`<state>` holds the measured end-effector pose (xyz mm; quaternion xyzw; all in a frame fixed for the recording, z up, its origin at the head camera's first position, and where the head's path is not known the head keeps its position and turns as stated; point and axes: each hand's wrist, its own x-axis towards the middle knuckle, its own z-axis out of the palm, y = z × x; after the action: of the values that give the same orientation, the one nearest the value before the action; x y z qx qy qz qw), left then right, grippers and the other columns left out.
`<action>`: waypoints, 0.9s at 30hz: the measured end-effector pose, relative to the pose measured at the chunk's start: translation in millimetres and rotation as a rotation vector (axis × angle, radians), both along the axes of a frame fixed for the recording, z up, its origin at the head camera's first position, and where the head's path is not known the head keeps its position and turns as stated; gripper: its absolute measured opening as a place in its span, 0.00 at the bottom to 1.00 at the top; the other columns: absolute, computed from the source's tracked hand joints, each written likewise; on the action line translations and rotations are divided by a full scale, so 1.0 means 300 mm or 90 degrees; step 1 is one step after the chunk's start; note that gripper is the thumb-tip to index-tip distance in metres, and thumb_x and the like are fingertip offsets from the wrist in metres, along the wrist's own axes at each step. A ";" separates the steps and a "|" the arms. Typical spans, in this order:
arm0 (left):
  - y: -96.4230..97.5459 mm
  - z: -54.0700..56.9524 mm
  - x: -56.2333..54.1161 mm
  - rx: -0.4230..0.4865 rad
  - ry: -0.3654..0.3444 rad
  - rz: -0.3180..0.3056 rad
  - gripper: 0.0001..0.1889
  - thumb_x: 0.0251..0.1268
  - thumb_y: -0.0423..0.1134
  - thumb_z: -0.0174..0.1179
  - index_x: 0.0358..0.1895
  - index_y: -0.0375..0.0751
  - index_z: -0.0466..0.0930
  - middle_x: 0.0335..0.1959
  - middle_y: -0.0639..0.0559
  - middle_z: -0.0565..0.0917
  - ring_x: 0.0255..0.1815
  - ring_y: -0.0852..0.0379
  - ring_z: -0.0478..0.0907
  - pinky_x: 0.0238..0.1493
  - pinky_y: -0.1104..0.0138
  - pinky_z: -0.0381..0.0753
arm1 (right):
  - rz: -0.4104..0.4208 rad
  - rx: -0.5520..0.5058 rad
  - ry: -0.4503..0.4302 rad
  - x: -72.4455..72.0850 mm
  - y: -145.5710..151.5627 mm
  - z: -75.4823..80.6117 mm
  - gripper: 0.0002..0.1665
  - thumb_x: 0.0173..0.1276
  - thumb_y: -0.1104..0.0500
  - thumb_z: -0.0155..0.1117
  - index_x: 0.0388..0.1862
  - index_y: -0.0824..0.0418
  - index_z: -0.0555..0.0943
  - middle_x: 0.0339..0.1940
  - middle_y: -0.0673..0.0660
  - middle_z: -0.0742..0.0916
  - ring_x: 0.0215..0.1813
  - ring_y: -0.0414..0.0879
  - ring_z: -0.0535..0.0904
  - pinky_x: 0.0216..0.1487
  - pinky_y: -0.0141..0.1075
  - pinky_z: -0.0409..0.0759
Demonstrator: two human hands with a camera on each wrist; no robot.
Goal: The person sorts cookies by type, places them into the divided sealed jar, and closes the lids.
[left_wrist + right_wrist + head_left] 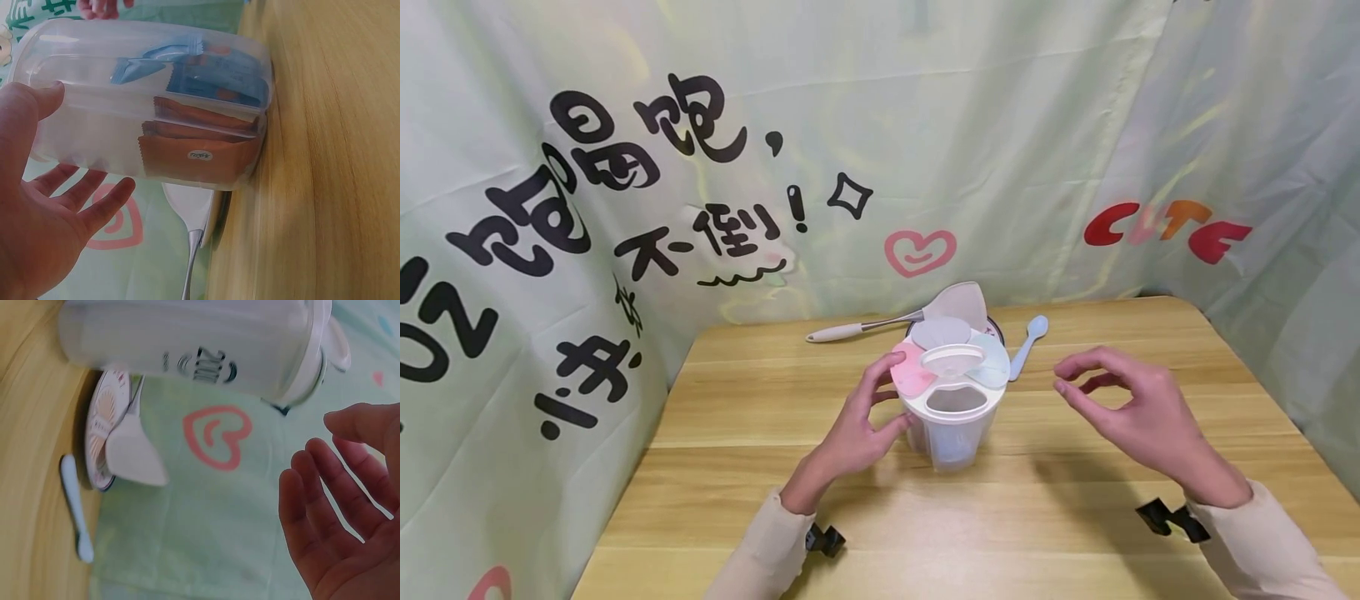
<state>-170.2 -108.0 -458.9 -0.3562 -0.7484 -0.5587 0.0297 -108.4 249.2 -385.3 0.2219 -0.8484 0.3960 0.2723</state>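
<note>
A clear storage container (957, 442) with a multi-flap lid (952, 412) stands upright on the table. Its front flap (953, 361) is raised, leaving that opening uncovered; the pink, grey and pale blue flaps lie closed. My left hand (859, 425) holds the container's left side near the top, thumb in front and fingers behind. Through the wall, the left wrist view shows blue packets (219, 78) and orange-brown packets (200, 153) in separate compartments. My right hand (1138, 408) hovers to the right of the container, fingers loosely bent and holding nothing.
Behind the container, a spatula (957, 307) with a pale handle lies across a plate (100, 434) with a dark rim. A light blue spoon (1028, 348) lies just to its right. A printed cloth (1000, 167) hangs along the table's back and sides.
</note>
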 end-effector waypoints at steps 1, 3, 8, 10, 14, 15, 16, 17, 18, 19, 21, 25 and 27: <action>0.000 0.000 0.000 0.001 0.000 0.000 0.44 0.70 0.25 0.70 0.84 0.48 0.58 0.87 0.46 0.64 0.78 0.38 0.75 0.72 0.48 0.86 | -0.010 -0.001 -0.009 0.003 0.010 -0.001 0.26 0.50 0.81 0.83 0.43 0.58 0.90 0.40 0.45 0.92 0.43 0.24 0.86 0.48 0.16 0.85; 0.000 0.001 0.001 0.000 -0.002 0.001 0.44 0.70 0.25 0.70 0.84 0.49 0.58 0.87 0.46 0.64 0.78 0.39 0.75 0.72 0.49 0.86 | -0.028 -0.004 -0.024 0.007 0.029 -0.006 0.25 0.51 0.80 0.82 0.43 0.58 0.90 0.40 0.43 0.92 0.42 0.24 0.86 0.48 0.15 0.84; -0.002 0.002 0.000 -0.001 -0.002 0.002 0.44 0.70 0.25 0.70 0.84 0.49 0.58 0.87 0.46 0.64 0.78 0.38 0.75 0.72 0.50 0.86 | -0.064 -0.002 -0.047 0.010 0.075 -0.016 0.23 0.54 0.79 0.82 0.43 0.58 0.91 0.39 0.38 0.91 0.41 0.22 0.85 0.48 0.14 0.83; -0.003 0.001 -0.002 -0.002 0.001 0.002 0.44 0.70 0.26 0.70 0.84 0.49 0.58 0.87 0.45 0.64 0.77 0.37 0.76 0.72 0.50 0.86 | -0.079 -0.004 -0.059 0.011 0.098 -0.024 0.21 0.55 0.78 0.82 0.43 0.58 0.91 0.39 0.36 0.90 0.41 0.21 0.84 0.47 0.13 0.82; -0.006 0.004 -0.003 -0.004 -0.002 0.004 0.44 0.70 0.26 0.70 0.84 0.50 0.58 0.86 0.46 0.65 0.78 0.39 0.75 0.72 0.49 0.86 | -0.107 0.002 -0.091 0.010 0.146 -0.050 0.18 0.59 0.74 0.82 0.45 0.57 0.91 0.39 0.31 0.89 0.42 0.19 0.83 0.45 0.12 0.81; -0.006 0.004 -0.003 -0.004 -0.003 0.005 0.44 0.70 0.26 0.70 0.84 0.50 0.58 0.86 0.47 0.65 0.78 0.40 0.75 0.72 0.49 0.86 | -0.113 0.003 -0.098 0.009 0.158 -0.058 0.18 0.60 0.73 0.82 0.45 0.56 0.91 0.40 0.29 0.88 0.42 0.18 0.83 0.44 0.12 0.81; -0.006 0.005 -0.003 -0.003 -0.005 0.005 0.44 0.70 0.26 0.70 0.84 0.50 0.58 0.86 0.47 0.65 0.79 0.41 0.75 0.72 0.49 0.86 | -0.117 0.005 -0.104 0.008 0.169 -0.067 0.17 0.61 0.72 0.82 0.45 0.56 0.91 0.40 0.28 0.88 0.42 0.18 0.83 0.44 0.12 0.81; -0.006 0.005 -0.002 -0.002 -0.007 0.005 0.44 0.70 0.25 0.70 0.84 0.51 0.58 0.86 0.48 0.65 0.79 0.41 0.75 0.73 0.49 0.86 | -0.121 0.008 -0.111 0.007 0.180 -0.075 0.16 0.62 0.71 0.81 0.46 0.55 0.91 0.40 0.27 0.88 0.42 0.18 0.82 0.44 0.12 0.81; -0.006 0.004 -0.002 -0.002 -0.006 0.004 0.44 0.70 0.25 0.70 0.84 0.50 0.58 0.86 0.48 0.65 0.79 0.41 0.75 0.73 0.49 0.86 | -0.126 0.012 -0.115 0.006 0.190 -0.083 0.16 0.63 0.70 0.81 0.46 0.55 0.90 0.40 0.26 0.87 0.42 0.17 0.82 0.44 0.12 0.81; -0.006 0.002 -0.002 -0.001 -0.005 0.003 0.44 0.70 0.25 0.70 0.84 0.50 0.58 0.87 0.47 0.65 0.78 0.41 0.75 0.72 0.49 0.86 | -0.131 0.012 -0.122 0.005 0.200 -0.091 0.16 0.64 0.70 0.81 0.46 0.55 0.90 0.40 0.26 0.87 0.42 0.17 0.82 0.43 0.12 0.81; -0.005 0.001 -0.001 0.001 -0.003 0.001 0.44 0.70 0.25 0.70 0.84 0.48 0.58 0.87 0.46 0.64 0.78 0.40 0.76 0.72 0.49 0.86 | -0.142 0.015 -0.134 0.005 0.220 -0.107 0.15 0.65 0.69 0.81 0.47 0.54 0.90 0.40 0.25 0.86 0.42 0.16 0.81 0.43 0.12 0.80; -0.003 -0.001 0.000 0.002 0.000 0.000 0.44 0.70 0.25 0.70 0.84 0.48 0.58 0.87 0.46 0.64 0.78 0.40 0.76 0.72 0.48 0.86 | -0.166 0.024 -0.154 0.003 0.257 -0.132 0.12 0.67 0.67 0.80 0.47 0.56 0.90 0.40 0.23 0.84 0.42 0.13 0.79 0.41 0.11 0.80; -0.002 -0.001 0.000 0.002 -0.001 0.000 0.44 0.70 0.25 0.70 0.84 0.49 0.58 0.87 0.46 0.64 0.78 0.41 0.76 0.72 0.49 0.86 | -0.177 0.031 -0.158 0.001 0.275 -0.142 0.11 0.68 0.66 0.80 0.47 0.57 0.90 0.39 0.21 0.84 0.42 0.12 0.78 0.39 0.11 0.80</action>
<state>-170.4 -108.7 -459.1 -0.3557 -0.7477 -0.5599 0.0295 -108.1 331.8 -428.0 0.0583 -0.9072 0.3585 0.2123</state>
